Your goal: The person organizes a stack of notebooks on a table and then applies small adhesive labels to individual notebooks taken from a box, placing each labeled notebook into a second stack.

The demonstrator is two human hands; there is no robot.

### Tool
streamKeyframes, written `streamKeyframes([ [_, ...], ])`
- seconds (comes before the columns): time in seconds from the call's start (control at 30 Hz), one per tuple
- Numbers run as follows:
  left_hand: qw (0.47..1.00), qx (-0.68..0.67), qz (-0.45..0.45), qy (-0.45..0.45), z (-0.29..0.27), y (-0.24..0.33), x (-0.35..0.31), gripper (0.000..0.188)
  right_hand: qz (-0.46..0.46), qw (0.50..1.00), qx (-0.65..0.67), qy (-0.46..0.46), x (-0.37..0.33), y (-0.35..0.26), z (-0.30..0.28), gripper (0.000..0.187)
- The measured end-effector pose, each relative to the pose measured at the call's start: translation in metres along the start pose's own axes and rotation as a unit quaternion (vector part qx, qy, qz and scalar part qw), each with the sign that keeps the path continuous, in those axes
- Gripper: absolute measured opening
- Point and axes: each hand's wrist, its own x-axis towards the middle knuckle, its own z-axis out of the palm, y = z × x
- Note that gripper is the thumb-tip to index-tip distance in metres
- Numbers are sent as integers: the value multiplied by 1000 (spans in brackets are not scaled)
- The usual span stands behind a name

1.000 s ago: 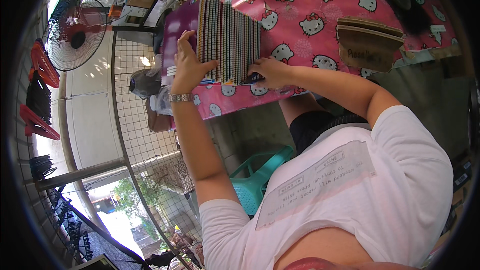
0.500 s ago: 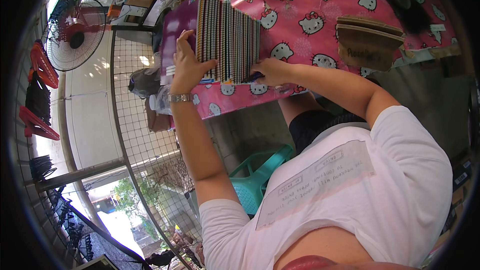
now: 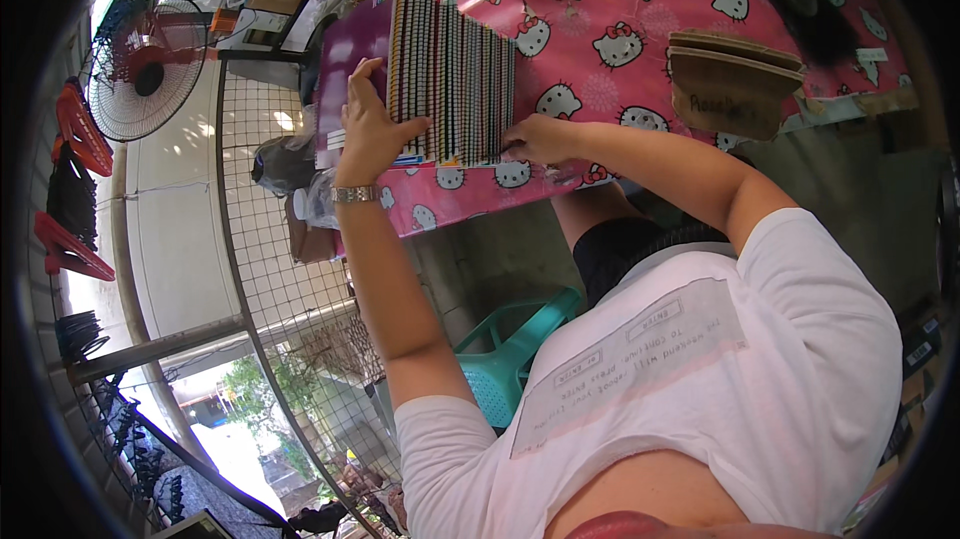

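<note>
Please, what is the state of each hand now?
Left hand: open, against the notebooks.
Right hand: partly curled at the notebooks' right end; whether it grips any cannot be told.

The left grip (image 3: 371, 135) and right grip (image 3: 542, 141) flank spiral-bound notebooks (image 3: 455, 79) on a pink tablecloth (image 3: 600, 89).

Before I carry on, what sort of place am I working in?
Probably a semi-open home or small-shop work area: wire mesh with greenery beyond, an electric fan, and a pink-covered table stacked with spiral-bound notebooks.
</note>
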Motion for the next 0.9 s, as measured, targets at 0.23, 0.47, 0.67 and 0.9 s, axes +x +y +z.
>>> streamKeyframes([
  [0.23, 1000, 26, -1, 4, 0, 0, -2, 95, -114, 974, -146, 129, -14, 4, 5, 32],
  [0.47, 998, -31, -41, -30, -1, -4, -2, 98, 143, 971, 152, -117, -4, -15, -9, 31],
  [0.67, 999, -30, -28, -26, -2, -3, 0, 98, -32, 995, -79, 42, -14, 5, 5, 39],
  [0.9, 1000, 7, -8, 4, 1, 1, 0, 96, -56, 982, -161, 77, -13, 7, 11, 46],
])
